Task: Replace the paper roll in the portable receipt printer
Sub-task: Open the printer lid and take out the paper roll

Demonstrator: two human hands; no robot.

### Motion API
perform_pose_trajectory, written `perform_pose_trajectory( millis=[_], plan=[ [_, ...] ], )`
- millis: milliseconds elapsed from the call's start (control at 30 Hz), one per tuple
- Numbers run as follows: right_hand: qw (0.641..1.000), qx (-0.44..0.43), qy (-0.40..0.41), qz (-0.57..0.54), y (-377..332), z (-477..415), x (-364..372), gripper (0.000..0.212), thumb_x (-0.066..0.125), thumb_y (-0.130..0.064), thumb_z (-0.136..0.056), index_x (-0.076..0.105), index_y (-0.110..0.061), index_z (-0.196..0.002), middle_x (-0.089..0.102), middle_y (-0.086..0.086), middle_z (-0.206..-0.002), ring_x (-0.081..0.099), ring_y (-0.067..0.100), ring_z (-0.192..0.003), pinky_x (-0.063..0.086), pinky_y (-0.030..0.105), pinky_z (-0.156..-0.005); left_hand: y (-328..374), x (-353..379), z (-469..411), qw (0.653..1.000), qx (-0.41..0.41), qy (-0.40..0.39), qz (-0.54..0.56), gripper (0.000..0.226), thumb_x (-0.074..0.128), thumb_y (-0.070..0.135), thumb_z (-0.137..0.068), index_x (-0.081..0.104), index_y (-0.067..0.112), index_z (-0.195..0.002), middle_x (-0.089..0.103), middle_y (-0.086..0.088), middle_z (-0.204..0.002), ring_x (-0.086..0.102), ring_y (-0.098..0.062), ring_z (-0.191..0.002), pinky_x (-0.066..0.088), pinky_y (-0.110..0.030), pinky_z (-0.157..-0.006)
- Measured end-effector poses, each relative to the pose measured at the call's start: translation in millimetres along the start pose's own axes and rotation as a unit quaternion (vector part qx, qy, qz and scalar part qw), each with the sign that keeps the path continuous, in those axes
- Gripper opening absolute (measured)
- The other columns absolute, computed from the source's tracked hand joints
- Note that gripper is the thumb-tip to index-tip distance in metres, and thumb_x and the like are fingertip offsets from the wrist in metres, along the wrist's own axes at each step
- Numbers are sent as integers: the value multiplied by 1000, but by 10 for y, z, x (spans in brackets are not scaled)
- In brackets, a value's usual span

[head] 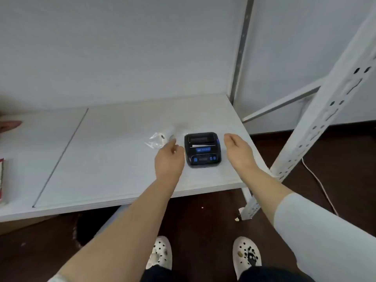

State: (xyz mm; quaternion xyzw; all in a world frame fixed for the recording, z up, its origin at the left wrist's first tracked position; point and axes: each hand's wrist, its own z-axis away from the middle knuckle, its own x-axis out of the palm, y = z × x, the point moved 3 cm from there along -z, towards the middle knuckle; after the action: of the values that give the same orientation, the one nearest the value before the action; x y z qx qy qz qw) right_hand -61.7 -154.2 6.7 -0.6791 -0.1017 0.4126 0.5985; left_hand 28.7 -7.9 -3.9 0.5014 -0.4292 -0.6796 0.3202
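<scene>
A small black receipt printer with blue buttons lies on the white shelf board, a strip of white paper showing at its slot. My left hand hovers just left of it, fingers loosely curled, holding nothing. My right hand hovers just right of the printer, fingers apart and empty. A paper roll in clear plastic wrap lies on the board left of the printer, just beyond my left fingertips.
A white slotted shelf upright slants close on the right. A pink object and a red-edged item sit at the far left. The board's front edge is near me; dark floor and my shoes lie below.
</scene>
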Motion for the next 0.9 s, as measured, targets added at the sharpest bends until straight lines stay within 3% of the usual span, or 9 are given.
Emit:
perform_pose_trajectory(
  millis=[167, 333, 400, 467, 500, 567, 633, 767, 900],
  plan=[
    [994, 74, 5, -79, 402, -237, 257, 37, 30, -26, -100, 52, -8, -123, 51, 1, -105, 46, 12, -96, 34, 24, -85, -305, 289, -198, 995, -76, 0, 70, 49, 38, 17, -94, 38, 14, -143, 42, -1, -148, 40, -20, -134, 30, -31, -109],
    [980, 125, 13, -158, 686, -368, 427, 33, 31, -22, -98, 48, -15, -71, 48, -4, -72, 43, 8, -68, 34, 22, -60, -480, 528, -348, 983, -112, -27, 142, 52, 38, 16, -93, 34, 11, -145, 35, -2, -152, 33, -21, -139, 24, -32, -113],
    [975, 129, 1, -184, 733, -383, 472, 33, 33, -25, -98, 57, -10, -82, 57, -2, -78, 49, 6, -72, 36, 18, -60, -511, 595, -392, 975, -136, -38, 172, 52, 38, 15, -90, 36, 3, -140, 37, -12, -149, 34, -31, -138, 25, -40, -114],
    [971, 132, -10, -200, 765, -391, 497, 34, 35, -26, -98, 64, -9, -102, 65, 2, -92, 56, 5, -82, 42, 18, -66, -539, 632, -410, 969, -140, -44, 200, 38, 39, 14, -88, 62, 4, -115, 62, -15, -124, 54, -31, -118, 40, -37, -101],
    [970, 134, -7, -204, 781, -392, 500, 34, 37, -26, -97, 64, -8, -106, 67, 6, -98, 59, 8, -87, 46, 19, -71, -551, 634, -408, 968, -144, -33, 204, 27, 39, 15, -88, 65, 10, -84, 66, -9, -93, 58, -25, -92, 44, -32, -86],
    [968, 140, 6, -208, 796, -361, 489, 32, 40, -25, -96, 62, -4, -106, 67, 12, -108, 61, 18, -100, 48, 26, -86, -576, 621, -393, 966, -139, -2, 219, 31, 39, 15, -87, 39, 17, -56, 42, 0, -61, 37, -16, -67, 34, -29, -68],
    [967, 142, 17, -209, 831, -293, 468, 30, 41, -24, -96, 62, -3, -100, 67, 13, -106, 59, 21, -105, 47, 29, -91, -624, 612, -344, 966, -122, 13, 227, 29, 40, 18, -85, 33, 20, -56, 39, -1, -63, 35, -18, -68, 35, -32, -70],
    [965, 117, 38, -231, 914, -166, 449, 25, 42, -21, -96, 60, -29, -79, 62, -13, -84, 56, 3, -86, 43, 16, -67, -733, 583, -253, 972, -94, 37, 214, 31, 38, 24, -91, 48, 23, -62, 57, -4, -79, 52, -20, -82, 46, -38, -85],
    [963, 112, 45, -239, 914, -223, 442, 25, 46, -19, -94, 58, -29, -74, 60, -13, -80, 55, -1, -78, 41, 15, -62, -736, 595, -280, 978, -65, 25, 198, 23, 38, 27, -92, 52, 16, -77, 53, -5, -82, 48, -16, -80, 41, -28, -73]
  ],
)
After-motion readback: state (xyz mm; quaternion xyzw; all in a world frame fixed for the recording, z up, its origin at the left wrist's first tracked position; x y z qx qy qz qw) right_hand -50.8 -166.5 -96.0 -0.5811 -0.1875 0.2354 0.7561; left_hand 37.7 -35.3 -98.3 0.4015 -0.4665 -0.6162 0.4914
